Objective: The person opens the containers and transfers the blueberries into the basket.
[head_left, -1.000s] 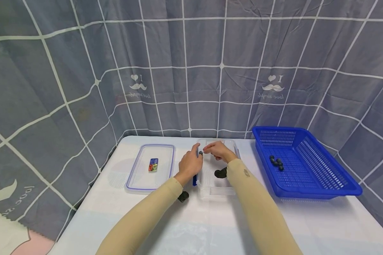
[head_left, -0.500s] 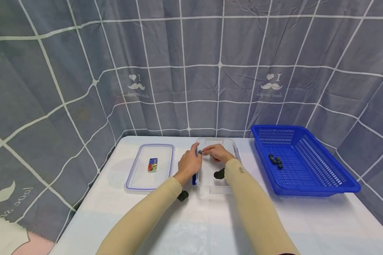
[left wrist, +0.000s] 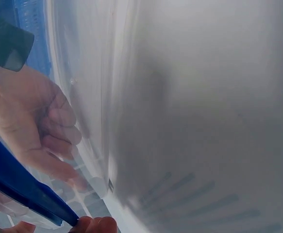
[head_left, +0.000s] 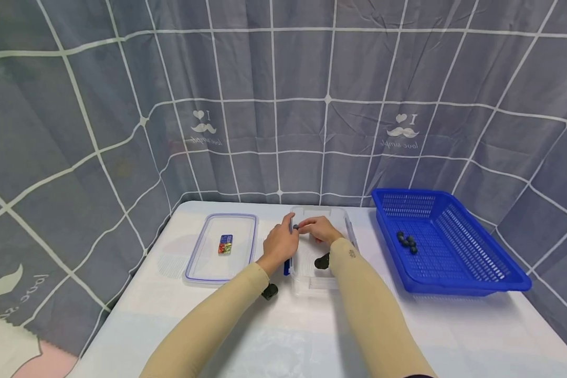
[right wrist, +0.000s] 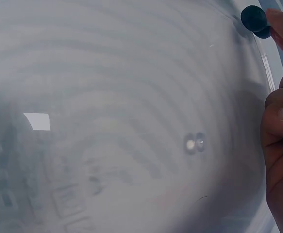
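A clear plastic food container (head_left: 310, 284) stands in the middle of the table, with a blue side latch (left wrist: 27, 182) hanging at its left. My left hand (head_left: 281, 242) grips the container's left wall, its fingertips (left wrist: 98, 224) beside the latch's end. Over the container's far left part, my right hand (head_left: 322, 229) pinches a small dark blueberry (right wrist: 254, 19) between thumb and finger. Another dark round shape (right wrist: 263, 32) shows partly behind it. In the head view the blueberry sits right at the left thumb.
A clear lid (head_left: 204, 262) with a blue seal and a colourful label (head_left: 224, 244) lies left of the container. At right stands a blue perforated basket (head_left: 468, 287) with several blueberries (head_left: 406, 242) inside. A grey checked curtain (head_left: 302, 126) hangs behind the table.
The right hand has moved slightly left, and its fingertips have come from a small gap away up to the blueberry by the left thumb. The left hand has stayed on the container wall.
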Tool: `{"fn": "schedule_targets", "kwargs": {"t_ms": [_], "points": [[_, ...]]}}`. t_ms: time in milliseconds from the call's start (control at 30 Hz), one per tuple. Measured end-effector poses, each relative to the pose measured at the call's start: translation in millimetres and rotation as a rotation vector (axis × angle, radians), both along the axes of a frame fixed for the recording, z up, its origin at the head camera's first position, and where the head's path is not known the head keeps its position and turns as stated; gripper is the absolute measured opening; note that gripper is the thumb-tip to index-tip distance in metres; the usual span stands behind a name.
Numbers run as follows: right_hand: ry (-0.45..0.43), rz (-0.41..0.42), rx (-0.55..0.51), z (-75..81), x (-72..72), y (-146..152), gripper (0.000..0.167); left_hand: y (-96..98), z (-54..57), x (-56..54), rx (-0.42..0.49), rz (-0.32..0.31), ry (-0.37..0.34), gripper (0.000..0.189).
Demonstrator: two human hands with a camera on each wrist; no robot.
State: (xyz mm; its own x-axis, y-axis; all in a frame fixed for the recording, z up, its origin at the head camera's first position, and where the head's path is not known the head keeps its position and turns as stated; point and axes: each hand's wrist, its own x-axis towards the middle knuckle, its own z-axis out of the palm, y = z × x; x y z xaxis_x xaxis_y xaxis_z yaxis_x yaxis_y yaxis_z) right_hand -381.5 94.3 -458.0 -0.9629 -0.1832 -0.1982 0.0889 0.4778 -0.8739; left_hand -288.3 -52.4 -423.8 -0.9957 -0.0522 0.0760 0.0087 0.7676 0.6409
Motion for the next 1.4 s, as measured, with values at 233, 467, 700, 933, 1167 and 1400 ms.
{"fn": "schedule_targets", "kwargs": {"t_ms": [233,467,700,933,1167,1400], "points": [[0.007,-0.01,0.001,-3.3,0.0,-2.9,0.024,0.6,-2.2,-0.1,-0.001,0.005,0.011,0.051],[0.003,-0.001,0.017,-2.4,0.0,-3.5,0.023,1.0,-3.0,0.5,0.0,0.006,0.021,0.051],[0.004,-0.002,0.042,-1.7,1.9,-4.2,0.023,1.3,-3.7,-0.3,0.003,0.008,0.029,0.05],[0.016,-0.003,0.074,0.9,6.7,-5.9,0.025,1.3,-3.7,0.4,0.002,0.011,0.029,0.051],[0.036,0.004,0.109,0.5,5.0,-5.7,0.028,1.5,-3.3,-0.9,0.004,0.014,0.028,0.05],[0.039,0.015,0.12,2.3,5.9,-4.3,0.028,0.1,-4.0,0.0,0.004,0.006,0.025,0.051]]}}
